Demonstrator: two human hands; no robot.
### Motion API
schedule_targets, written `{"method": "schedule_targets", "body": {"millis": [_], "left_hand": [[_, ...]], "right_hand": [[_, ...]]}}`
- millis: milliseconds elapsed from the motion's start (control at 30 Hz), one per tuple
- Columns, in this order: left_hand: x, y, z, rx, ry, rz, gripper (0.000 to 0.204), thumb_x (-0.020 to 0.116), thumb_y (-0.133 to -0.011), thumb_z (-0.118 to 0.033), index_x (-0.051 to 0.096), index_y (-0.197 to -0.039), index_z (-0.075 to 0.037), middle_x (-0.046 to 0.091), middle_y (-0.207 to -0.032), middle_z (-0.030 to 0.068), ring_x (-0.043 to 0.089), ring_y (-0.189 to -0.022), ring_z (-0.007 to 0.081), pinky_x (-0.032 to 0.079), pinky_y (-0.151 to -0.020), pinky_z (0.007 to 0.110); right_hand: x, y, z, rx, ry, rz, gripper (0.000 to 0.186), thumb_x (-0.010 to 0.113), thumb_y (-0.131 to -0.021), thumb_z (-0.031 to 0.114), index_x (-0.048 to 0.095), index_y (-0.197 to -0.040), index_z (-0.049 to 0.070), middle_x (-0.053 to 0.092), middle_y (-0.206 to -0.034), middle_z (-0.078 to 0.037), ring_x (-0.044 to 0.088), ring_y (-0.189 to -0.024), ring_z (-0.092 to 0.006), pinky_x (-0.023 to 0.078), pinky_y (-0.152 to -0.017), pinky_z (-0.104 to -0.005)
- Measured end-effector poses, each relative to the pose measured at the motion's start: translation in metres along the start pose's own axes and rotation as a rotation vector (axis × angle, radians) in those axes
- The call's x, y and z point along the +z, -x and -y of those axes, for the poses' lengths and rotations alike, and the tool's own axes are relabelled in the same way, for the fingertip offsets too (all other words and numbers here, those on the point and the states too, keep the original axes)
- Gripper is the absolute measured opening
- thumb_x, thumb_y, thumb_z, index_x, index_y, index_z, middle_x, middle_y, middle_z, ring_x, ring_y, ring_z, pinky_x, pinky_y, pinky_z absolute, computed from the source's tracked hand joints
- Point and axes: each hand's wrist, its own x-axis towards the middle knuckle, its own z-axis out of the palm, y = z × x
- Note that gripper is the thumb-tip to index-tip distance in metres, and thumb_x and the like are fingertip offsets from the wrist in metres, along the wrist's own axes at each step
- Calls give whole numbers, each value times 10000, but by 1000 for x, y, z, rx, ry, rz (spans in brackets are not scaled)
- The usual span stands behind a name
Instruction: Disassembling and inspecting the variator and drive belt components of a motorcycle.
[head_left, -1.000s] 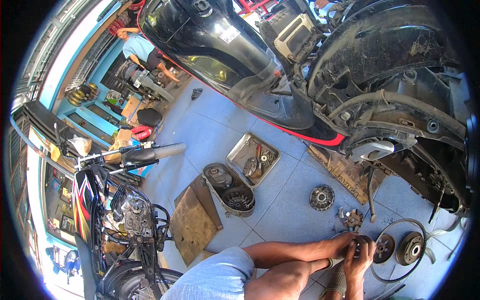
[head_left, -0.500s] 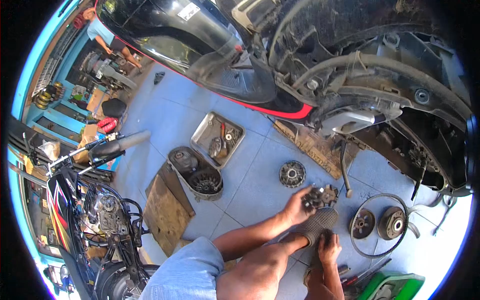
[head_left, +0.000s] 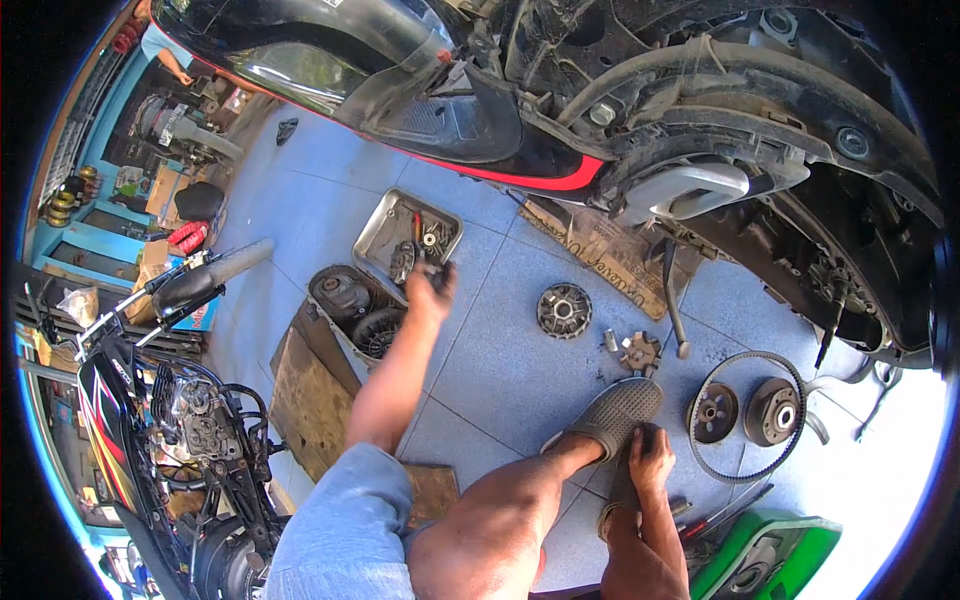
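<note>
My left hand is over the near right edge of a metal tray, its fingers curled and dark at the tips. Whatever it holds, if anything, is too blurred to name. Small metal parts and a red-handled tool lie in the tray. My right hand is closed beside my grey perforated shoe; its contents are hidden. Ahead of the shoe lie a star-shaped metal plate and a short metal cylinder. Farther off is a finned round pulley half.
A drive belt rings a clutch bell and clutch pulley. An oval cover sits near the tray. A partly dismantled scooter stands ahead, a motorcycle at left. Boards, a green panel and a co-worker's arm also show.
My left hand has moved left from the star-shaped plate to the tray. The plate and cylinder now lie uncovered on the floor. My right hand stays by the shoe.
</note>
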Motion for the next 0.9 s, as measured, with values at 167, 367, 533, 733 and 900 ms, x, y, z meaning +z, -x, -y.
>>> {"method": "schedule_targets", "body": {"millis": [167, 367, 533, 733, 900], "left_hand": [[26, 1, -13, 59, 10, -58, 393, 405, -970, -393, 535, -1057, -33, 639, -897, 133, 662, -768, 276, 571, -633, 383], [-7, 64, 81, -158, -522, -48, 410, 414, -974, -390, 518, -1094, -13, 634, -876, 161, 634, -694, 254, 479, -501, 329], [-18, 127, 141, -159, -873, 160, 302, 543, -938, -288, 562, -977, 10, 633, -757, 111, 582, -490, 168, 405, -358, 283], [-16, 149, 168, -169, -949, 282, 222, 587, -920, -202, 588, -961, 16, 629, -718, 89, 571, -471, 146, 405, -362, 261], [-11, 149, 166, -129, -971, 289, 207, 592, -917, -185, 586, -943, 21, 632, -720, 99, 570, -475, 143, 407, -372, 256]], "right_hand": [[0, 2, -7, 23, 18, -15, 151, 629, -856, 179, 603, -885, 34, 630, -809, -181, 621, -693, -400, 499, -601, -439], [-8, -4, 1, 97, -1, 22, 159, 630, -861, 177, 603, -894, 24, 639, -820, -207, 627, -756, -416, 503, -640, -440], [0, -4, -4, 94, 19, 39, 157, 632, -851, 184, 596, -867, 32, 633, -804, -207, 618, -740, -420, 496, -626, -449], [-9, -4, 0, 132, -59, 14, 179, 632, -857, 201, 597, -875, 27, 640, -803, -206, 619, -744, -424, 499, -649, -450], [-6, -6, -8, 150, -103, -10, 194, 633, -862, 210, 599, -873, 19, 641, -800, -206, 624, -736, -419, 503, -641, -431]]}}
